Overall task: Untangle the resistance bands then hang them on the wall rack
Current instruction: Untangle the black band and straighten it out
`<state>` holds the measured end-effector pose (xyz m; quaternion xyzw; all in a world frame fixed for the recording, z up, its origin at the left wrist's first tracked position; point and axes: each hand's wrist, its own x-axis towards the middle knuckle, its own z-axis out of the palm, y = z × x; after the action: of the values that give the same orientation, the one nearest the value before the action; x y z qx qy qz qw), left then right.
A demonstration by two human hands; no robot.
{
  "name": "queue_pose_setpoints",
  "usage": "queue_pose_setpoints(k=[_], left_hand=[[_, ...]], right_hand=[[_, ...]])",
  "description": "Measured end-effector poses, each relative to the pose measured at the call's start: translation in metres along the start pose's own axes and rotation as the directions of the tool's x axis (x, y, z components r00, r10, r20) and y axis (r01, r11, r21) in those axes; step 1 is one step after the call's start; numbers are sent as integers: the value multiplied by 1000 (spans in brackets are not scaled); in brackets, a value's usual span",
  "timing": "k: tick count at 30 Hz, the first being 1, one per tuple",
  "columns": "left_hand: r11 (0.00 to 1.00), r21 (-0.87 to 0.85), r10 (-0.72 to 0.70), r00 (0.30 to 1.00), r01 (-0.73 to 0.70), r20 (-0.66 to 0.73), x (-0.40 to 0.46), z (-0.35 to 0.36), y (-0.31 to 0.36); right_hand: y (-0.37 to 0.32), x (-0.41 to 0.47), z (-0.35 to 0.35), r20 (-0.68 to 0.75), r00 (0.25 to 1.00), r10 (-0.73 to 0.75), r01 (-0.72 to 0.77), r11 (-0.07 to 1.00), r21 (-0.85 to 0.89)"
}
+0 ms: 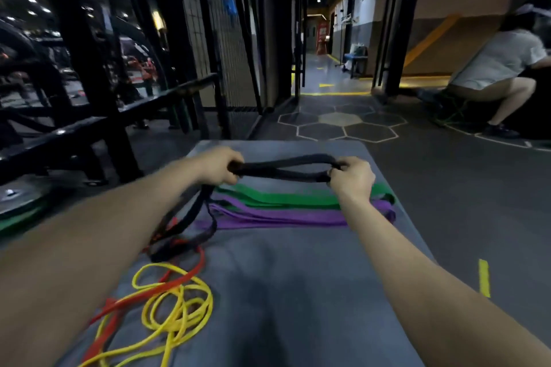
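Grey mat [298, 292], black metal frame [89, 68], crouching person [501, 68]

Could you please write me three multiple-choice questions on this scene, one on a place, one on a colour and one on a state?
1. Where do the green band and the purple band lie?
A. flat on the grey mat, side by side
B. on the black rack
C. round the person's wrist

2. What colour is the band held between both hands?
A. yellow
B. black
C. green

3. How is the yellow band lying?
A. pulled straight
B. folded flat
C. in loose coils, crossed by the red band

Answers:
1 A: both lie flat on the mat past the hands.
2 B: the left hand and the right hand grip the black band.
3 C: its loops overlap near the mat's left edge.
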<state>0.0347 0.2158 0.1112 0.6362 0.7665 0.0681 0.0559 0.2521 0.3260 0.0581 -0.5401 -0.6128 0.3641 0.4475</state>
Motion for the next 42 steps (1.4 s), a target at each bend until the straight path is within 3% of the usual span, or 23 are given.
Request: queue_pose_setpoints(k=[5, 12, 20, 25, 42], left_hand=[[982, -182, 57, 998, -51, 25, 40, 111, 33], [922, -385, 53, 999, -43, 13, 74, 181, 72], [942, -334, 59, 998, -43, 38, 80, 216, 68], [931, -339, 151, 988, -138, 13, 66, 205, 49], [979, -140, 136, 986, -149, -98, 50, 208, 23]], right_hand=[[82, 11, -31, -107, 987, 119, -128, 989, -79], [144, 27, -62, -185, 970, 160, -181, 979, -99], [183, 39, -61, -195, 967, 162, -211, 941, -265], [188, 33, -59, -171, 985, 28, -92, 923, -374], [199, 27, -61, -133, 981, -139, 60, 877, -476]])
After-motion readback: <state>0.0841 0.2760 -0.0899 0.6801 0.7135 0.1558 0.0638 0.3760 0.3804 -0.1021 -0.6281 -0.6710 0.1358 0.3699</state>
